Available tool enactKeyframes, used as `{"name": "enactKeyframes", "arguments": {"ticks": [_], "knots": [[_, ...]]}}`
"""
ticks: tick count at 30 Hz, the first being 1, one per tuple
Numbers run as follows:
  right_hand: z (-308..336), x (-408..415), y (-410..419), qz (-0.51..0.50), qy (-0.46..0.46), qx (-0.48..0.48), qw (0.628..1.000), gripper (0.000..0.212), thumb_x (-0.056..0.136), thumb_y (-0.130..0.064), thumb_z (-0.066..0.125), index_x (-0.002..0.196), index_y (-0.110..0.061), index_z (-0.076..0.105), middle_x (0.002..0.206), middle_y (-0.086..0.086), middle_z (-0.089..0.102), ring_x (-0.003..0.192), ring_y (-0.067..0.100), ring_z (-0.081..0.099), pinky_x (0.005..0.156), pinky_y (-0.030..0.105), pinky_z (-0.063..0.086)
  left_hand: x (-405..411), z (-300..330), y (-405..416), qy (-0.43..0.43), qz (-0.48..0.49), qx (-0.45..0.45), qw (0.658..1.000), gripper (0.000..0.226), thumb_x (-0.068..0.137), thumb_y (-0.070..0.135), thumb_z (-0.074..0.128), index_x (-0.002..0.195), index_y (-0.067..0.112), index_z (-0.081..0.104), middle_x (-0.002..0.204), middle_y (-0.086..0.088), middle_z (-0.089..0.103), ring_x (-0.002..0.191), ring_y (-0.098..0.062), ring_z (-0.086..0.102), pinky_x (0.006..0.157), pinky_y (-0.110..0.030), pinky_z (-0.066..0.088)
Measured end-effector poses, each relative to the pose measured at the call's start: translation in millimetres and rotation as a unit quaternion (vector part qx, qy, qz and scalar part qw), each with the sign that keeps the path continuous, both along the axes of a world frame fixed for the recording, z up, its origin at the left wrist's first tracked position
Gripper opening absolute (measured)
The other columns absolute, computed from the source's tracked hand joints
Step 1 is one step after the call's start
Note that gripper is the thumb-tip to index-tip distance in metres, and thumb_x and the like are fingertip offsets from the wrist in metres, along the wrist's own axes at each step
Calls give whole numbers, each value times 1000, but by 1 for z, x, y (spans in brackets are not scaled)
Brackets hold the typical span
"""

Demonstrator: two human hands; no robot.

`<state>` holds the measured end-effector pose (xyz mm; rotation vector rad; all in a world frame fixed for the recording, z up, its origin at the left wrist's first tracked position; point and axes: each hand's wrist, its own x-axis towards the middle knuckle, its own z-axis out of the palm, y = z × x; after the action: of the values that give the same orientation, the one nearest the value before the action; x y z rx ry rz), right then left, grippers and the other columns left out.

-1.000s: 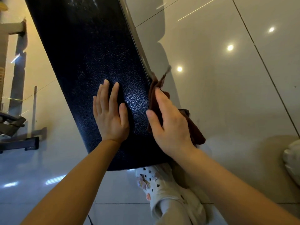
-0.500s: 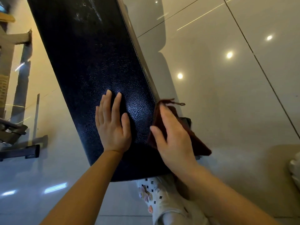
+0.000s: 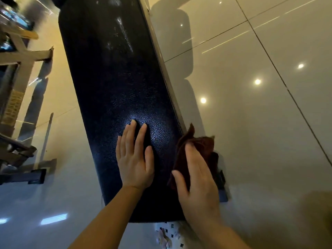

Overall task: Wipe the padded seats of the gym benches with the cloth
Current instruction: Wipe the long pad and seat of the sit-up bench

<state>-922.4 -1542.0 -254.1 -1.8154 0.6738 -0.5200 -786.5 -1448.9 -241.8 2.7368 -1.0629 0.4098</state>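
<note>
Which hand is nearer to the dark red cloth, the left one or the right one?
Right. The right hand presses the cloth against the right edge of the bench pad. The left hand rests flat on the pad, apart from the cloth.

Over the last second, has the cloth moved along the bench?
Yes. The cloth under the right hand has slid down the padded seat's right edge toward its near end.

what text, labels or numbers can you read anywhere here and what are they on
No text can be read.
Yellowish label on the equipment frame at the left edge: it carries rows of marks, too blurred to read.
Black padded seat, dark red cloth and floor tiles: no writing visible.
</note>
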Motion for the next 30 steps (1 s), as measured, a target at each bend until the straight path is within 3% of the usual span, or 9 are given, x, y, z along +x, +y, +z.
{"name": "enactKeyframes", "arguments": {"ticks": [4, 7, 12, 18, 22, 26, 30], "knots": [[1, 12, -5, -18, -1, -28, 999, 63, 92, -35, 49, 148, -14, 30, 145, 7, 48, 135, 9, 34, 109, 26, 33, -1, 2, -1, -3, -6, 0, 1000, 51, 97, 30, 33, 147, 22, 30, 156, -7, 28, 146, -20, 22, 117, -48, 19], [14, 42, -27, 10, -9, 9, 1000, 67, 91, -24, 64, 149, -10, 33, 148, 10, 45, 138, 19, 38, 110, 33, 36, -1, 1, 0, 4, -3, -3, 1000, 52, 97, 31, 32, 148, 24, 28, 157, -5, 25, 146, -18, 19, 119, -46, 16], [36, 104, -69, 51, -25, 6, 998, 72, 92, -21, 65, 152, -11, 27, 155, 6, 36, 144, 19, 30, 113, 28, 29, -2, 2, -1, 1, 7, 4, 1000, 51, 97, 31, 31, 148, 23, 29, 156, -7, 26, 146, -21, 20, 118, -48, 17], [20, 45, -46, 51, -35, -30, 998, 64, 89, -15, 66, 147, -9, 38, 148, 8, 46, 137, 16, 38, 108, 6, 19, -2, 3, -3, 10, 7, 4, 1000, 52, 96, 31, 31, 148, 24, 29, 156, -7, 27, 146, -22, 21, 117, -50, 19], [7, 24, -28, 35, -26, -43, 998, 65, 86, -21, 62, 145, -9, 38, 144, 11, 50, 134, 16, 39, 110, 14, 22, -4, 3, -3, 9, 16, 5, 1000, 51, 97, 30, 31, 148, 24, 29, 156, -7, 28, 147, -19, 19, 119, -46, 15], [18, 46, -41, 48, -14, -32, 998, 71, 86, -15, 71, 147, -6, 37, 147, 13, 46, 138, 25, 41, 108, 28, 29, -5, 3, -3, 9, 17, 4, 1000, 51, 97, 31, 31, 148, 23, 29, 156, -7, 28, 146, -21, 21, 120, -44, 14], [39, 97, -72, 89, -17, -17, 996, 76, 88, -15, 70, 151, -8, 29, 154, 9, 36, 144, 22, 30, 112, 24, 22, -5, 2, -3, 9, 21, 0, 1000, 50, 98, 31, 30, 148, 23, 29, 157, -5, 26, 147, -21, 20, 119, -45, 15]]}}
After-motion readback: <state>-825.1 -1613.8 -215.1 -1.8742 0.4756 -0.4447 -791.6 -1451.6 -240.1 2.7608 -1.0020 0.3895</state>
